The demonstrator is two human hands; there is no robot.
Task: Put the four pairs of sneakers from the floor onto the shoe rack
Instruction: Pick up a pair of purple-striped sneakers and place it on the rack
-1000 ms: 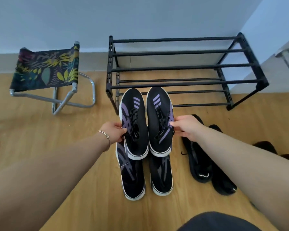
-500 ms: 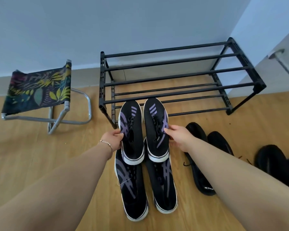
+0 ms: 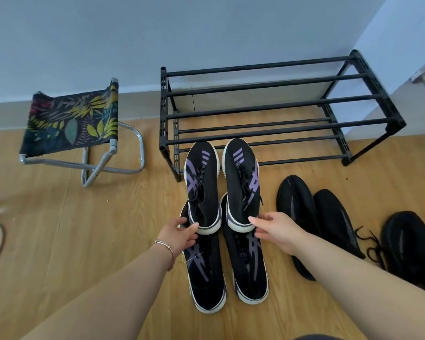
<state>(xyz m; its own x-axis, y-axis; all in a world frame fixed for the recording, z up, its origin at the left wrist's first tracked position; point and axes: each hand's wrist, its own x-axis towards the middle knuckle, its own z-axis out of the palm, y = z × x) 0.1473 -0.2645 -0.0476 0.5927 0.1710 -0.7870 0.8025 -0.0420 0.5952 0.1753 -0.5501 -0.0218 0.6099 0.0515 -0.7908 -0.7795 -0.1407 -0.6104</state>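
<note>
Clearly the person had one sneaker in each hand, carried as a matched pair. The left hand (image 3: 179, 233) pinched the heel of the left purple-striped sneaker (image 3: 203, 187), thumb on the heel rim and fingers beneath; the right hand (image 3: 274, 231) gripped the heel of the right purple-striped sneaker (image 3: 242, 182) likewise, though its lower fingers looked loosely spread. Holding by the heels kept the toes pointing forward toward the shoe rack (image 3: 280, 109) in the upper middle of the frame, which I judged made sliding them toe-first onto a bar shelf simple. The toes overlapped the rack's lower front bars at its left end; whether they rested on anything, I could not tell.

Directly below them in the frame, a second purple-striped pair (image 3: 227, 268) lay on the wooden floor (image 3: 84, 229), partly covered by the lifted heels. Right of centre lay an all-black pair (image 3: 317, 217), and another dark pair (image 3: 407, 244) sat at the right edge, only partly visible. Every shelf of the rack stood bare, so the work seemed barely begun. A folding stool (image 3: 71, 123) stood at the upper left, clear of everything.
</note>
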